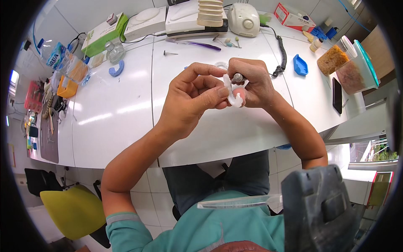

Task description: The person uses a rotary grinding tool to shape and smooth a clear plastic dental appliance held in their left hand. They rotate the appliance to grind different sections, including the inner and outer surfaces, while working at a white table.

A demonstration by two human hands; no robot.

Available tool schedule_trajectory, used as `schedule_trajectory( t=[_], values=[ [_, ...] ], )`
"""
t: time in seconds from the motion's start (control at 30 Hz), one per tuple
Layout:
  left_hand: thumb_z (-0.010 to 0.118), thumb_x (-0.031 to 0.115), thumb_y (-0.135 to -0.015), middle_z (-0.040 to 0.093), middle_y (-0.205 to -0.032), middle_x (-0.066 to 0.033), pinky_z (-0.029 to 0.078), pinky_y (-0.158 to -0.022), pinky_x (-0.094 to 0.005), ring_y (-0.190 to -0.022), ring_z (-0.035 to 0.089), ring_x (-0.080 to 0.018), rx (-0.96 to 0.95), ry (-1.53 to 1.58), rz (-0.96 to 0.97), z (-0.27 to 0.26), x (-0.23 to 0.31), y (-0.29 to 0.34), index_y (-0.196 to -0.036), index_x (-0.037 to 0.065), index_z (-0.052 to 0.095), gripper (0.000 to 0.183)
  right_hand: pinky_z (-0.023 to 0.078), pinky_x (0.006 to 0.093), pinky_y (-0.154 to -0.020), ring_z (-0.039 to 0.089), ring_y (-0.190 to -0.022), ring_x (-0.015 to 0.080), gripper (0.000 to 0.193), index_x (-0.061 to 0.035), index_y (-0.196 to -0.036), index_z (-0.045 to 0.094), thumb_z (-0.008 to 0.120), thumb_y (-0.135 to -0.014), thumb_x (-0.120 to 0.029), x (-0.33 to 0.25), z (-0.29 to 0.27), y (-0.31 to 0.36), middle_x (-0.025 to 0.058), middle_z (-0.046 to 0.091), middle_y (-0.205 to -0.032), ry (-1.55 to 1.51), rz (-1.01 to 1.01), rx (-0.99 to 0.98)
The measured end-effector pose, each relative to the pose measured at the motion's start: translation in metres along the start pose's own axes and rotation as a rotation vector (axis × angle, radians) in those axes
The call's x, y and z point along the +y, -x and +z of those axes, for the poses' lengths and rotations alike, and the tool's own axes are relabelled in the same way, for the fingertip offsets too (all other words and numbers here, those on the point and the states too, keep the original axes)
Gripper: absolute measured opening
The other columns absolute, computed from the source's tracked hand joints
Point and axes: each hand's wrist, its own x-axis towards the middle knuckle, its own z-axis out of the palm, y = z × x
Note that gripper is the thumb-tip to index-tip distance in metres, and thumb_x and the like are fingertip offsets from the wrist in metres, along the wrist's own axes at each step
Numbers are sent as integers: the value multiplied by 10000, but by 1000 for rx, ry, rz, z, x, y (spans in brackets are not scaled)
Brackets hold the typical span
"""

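Over the white table, my left hand (187, 96) pinches a white curved dental piece (233, 97) between thumb and fingertips. My right hand (255, 82) is closed round a metal rotary handpiece (238, 78), whose rounded end points at me. Its working tip is hidden by the fingers. The two hands meet at the dental piece, and a right fingertip lies against its inner side. White dust coats the right fingers. Just behind the hands a pale arch-shaped piece (221, 65) shows in part on the table.
A coiled black cord (282, 56) runs from the white control unit (243, 19) toward my right hand. Farther back lie a purple-handled tool (193, 44) and small burs (170, 53). A blue tray (300, 65), phone (336, 95) and tubs stand right; a blue arch-shaped piece (116, 68) and water bottle (63, 61) left.
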Motion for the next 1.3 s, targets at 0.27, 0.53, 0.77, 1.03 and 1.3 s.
schedule_trajectory(
  t=[0.27,0.53,0.77,1.03,1.3],
  values=[
    [746,47,-962,716,-1013,-111,640,-837,-289,-924,729,-161,-17,42,12,7,1,-1,-1271,32,635,329,394,274,-458,539,-514,146,810,-93,-711,534,625,-730,-898,-6,-7,-3,-1,485,-586,-27,2,-29],
    [743,49,-965,723,-1017,-111,646,-830,-281,-938,730,-153,-49,48,17,5,1,-2,-1280,30,636,333,346,287,-454,489,-517,146,827,-88,-712,529,605,-723,-911,-4,-3,-2,-4,460,-589,-33,-9,-6],
    [746,45,-962,732,-998,-105,638,-815,-266,-938,729,-147,-56,44,20,4,1,-1,-1278,22,644,333,319,293,-453,465,-517,145,839,-82,-700,518,601,-713,-917,-6,-2,-3,3,441,-592,-47,-12,-10],
    [742,45,-964,724,-1009,-104,638,-809,-265,-932,726,-143,-48,25,14,5,2,-1,-1278,22,647,329,314,286,-446,472,-516,138,831,-88,-698,518,601,-722,-914,-7,-1,-2,-3,455,-595,-79,-6,1],
    [746,59,-965,714,-993,-97,640,-809,-273,-930,719,-142,-52,9,22,5,2,-1,-1284,37,642,335,315,289,-447,481,-521,139,810,-99,-711,527,611,-724,-905,-6,-1,-3,-3,472,-598,-57,-38,6]
  ],
)
